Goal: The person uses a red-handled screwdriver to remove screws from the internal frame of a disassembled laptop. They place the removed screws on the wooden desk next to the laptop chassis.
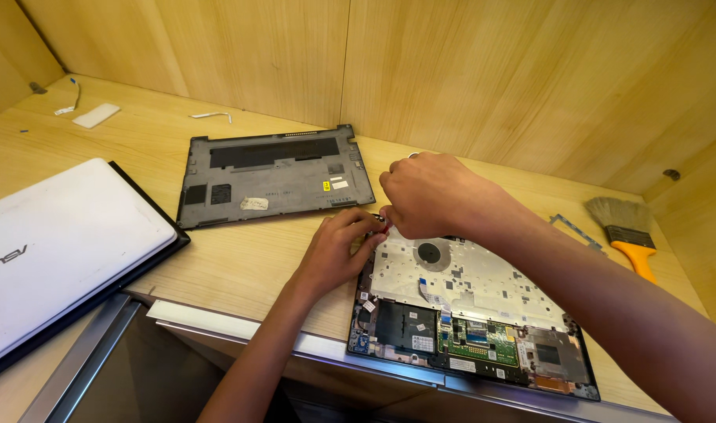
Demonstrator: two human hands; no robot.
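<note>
Both hands meet at the far-left corner of the opened dark laptop chassis [467, 313], which lies w/ its internals up at the table's [240, 266] near edge, partly overhanging it. Left hand [338, 251] has fingers curled narrow, pinching a small red-tipped part [385, 225] at that corner. Right hand [428, 196] is closed tight just above the same spot; what its grip holds is hidden by the fingers, so can't tell.

Risks, as a judgement: the part is tiny and could slip from the pinch and drop among the boards or off the near edge; too much force at the corner could crack thin plastic or bend the pale metal plate; a wrist could brush the green circuit board and ribbon cables; the chassis could tip, since it overhangs.

Materials: matte grey-black plastic bottom cover [275, 176] lies flat toward the back wall, apart from the chassis. Glossy white closed laptop [60, 235] sits at the left edge. Orange-handled brush w/ soft pale bristles [628, 231] lies at the right. Table is light wood-grain laminate, smooth.
</note>
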